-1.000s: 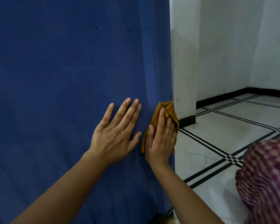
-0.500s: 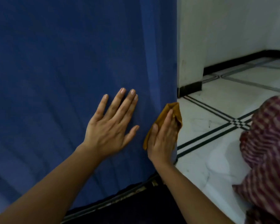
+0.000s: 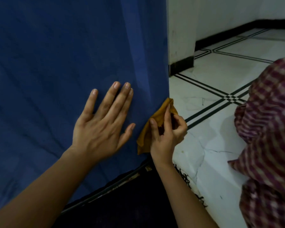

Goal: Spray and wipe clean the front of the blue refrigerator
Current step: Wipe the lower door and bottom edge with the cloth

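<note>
The blue refrigerator front [image 3: 56, 71] fills the left two thirds of the view, down to its dark bottom edge. My left hand [image 3: 102, 122] lies flat on it, fingers spread, holding nothing. My right hand [image 3: 167, 134] is at the door's lower right edge, its fingers curled and pinching a mustard-yellow cloth [image 3: 146, 137]. The cloth hangs against the door edge, bunched up, partly hidden by the fingers. No spray bottle is in view.
A white wall corner with a black skirting [image 3: 181, 63] stands right behind the refrigerator. White floor tiles with black lines [image 3: 220, 83] spread to the right. A red checked garment [image 3: 266, 137] covers the right side. A dark fringed mat [image 3: 138, 203] lies below the refrigerator.
My right hand slid the cloth down the door's right edge, then went from a flat press to a pinching grip. The view tilted down, showing the refrigerator's bottom. My left hand stayed flat.
</note>
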`<move>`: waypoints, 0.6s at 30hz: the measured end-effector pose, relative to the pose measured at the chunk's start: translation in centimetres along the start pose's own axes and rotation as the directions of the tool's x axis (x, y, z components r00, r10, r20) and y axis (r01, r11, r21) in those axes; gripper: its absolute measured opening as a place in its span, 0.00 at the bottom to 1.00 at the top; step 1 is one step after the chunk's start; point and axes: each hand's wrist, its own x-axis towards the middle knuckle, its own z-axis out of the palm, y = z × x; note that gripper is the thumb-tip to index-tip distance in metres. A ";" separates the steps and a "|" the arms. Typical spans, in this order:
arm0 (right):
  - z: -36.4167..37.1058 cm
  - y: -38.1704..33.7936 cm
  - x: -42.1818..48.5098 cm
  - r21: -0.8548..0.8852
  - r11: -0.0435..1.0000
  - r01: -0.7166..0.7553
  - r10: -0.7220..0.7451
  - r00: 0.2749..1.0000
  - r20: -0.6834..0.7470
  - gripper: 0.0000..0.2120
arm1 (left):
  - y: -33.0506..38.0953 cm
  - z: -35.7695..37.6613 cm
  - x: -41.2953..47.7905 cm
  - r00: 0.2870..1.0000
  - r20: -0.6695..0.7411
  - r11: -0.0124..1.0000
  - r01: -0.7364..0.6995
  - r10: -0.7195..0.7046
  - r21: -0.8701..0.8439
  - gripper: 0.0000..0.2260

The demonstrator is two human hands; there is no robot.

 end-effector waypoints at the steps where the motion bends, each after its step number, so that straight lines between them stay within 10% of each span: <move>1: -0.1 -0.2 0.1 -0.065 0.998 -0.011 0.010 1.000 -0.024 0.29 | 0.0 -0.1 0.0 1.000 0.004 1.000 0.005 -0.004 -0.009 0.28; 14: 2.2 -0.6 -5.0 0.014 0.931 -0.365 0.365 0.931 0.013 0.29 | 1.5 0.8 -3.1 0.990 0.034 0.989 -0.132 0.134 -0.062 0.28; 18: 3.2 -2.9 -2.7 0.000 0.985 -0.170 0.170 0.985 -0.027 0.28 | 1.3 1.3 -3.1 0.990 0.002 0.988 -0.143 0.143 -0.054 0.28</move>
